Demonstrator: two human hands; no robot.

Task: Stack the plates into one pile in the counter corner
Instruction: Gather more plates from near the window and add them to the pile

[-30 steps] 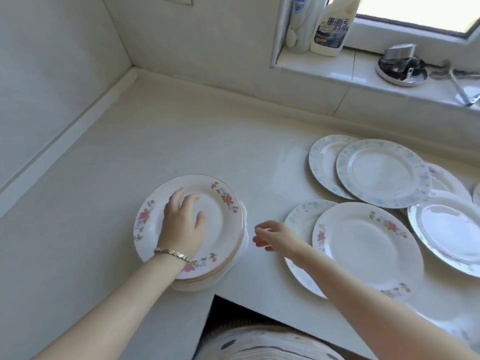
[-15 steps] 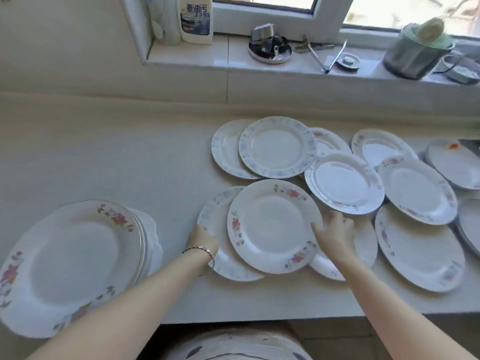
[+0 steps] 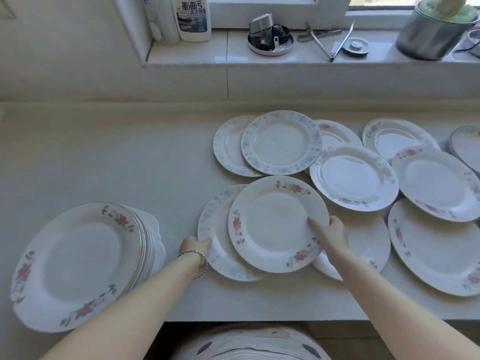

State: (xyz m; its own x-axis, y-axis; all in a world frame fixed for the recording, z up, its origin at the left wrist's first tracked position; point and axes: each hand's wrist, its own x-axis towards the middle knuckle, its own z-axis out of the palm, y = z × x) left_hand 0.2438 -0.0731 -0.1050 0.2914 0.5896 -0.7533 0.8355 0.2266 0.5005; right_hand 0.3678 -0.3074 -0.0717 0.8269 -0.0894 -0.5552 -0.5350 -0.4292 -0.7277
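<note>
A pile of plates [image 3: 78, 263] with pink flowers on the top one stands on the counter at the lower left. Several loose plates lie overlapping at the centre and right. My left hand [image 3: 196, 249] grips the left rim of a blue-patterned plate [image 3: 215, 240]. On that plate rests a pink-flowered plate [image 3: 275, 222], and my right hand [image 3: 330, 233] holds its right rim with the thumb on top.
Behind lie two blue-rimmed plates [image 3: 280, 142] and more flowered plates [image 3: 353, 178] to the right. The windowsill holds a detergent bottle [image 3: 192, 18], a small dish of metal parts [image 3: 270, 37], tongs [image 3: 330, 40] and a steel pot [image 3: 431, 29]. The counter's front edge [image 3: 259, 319] runs below my arms.
My left hand left the pile and moved right to the blue-patterned plate's rim. My right hand reached the flowered plate's right rim and closed on it. The view swung right.
</note>
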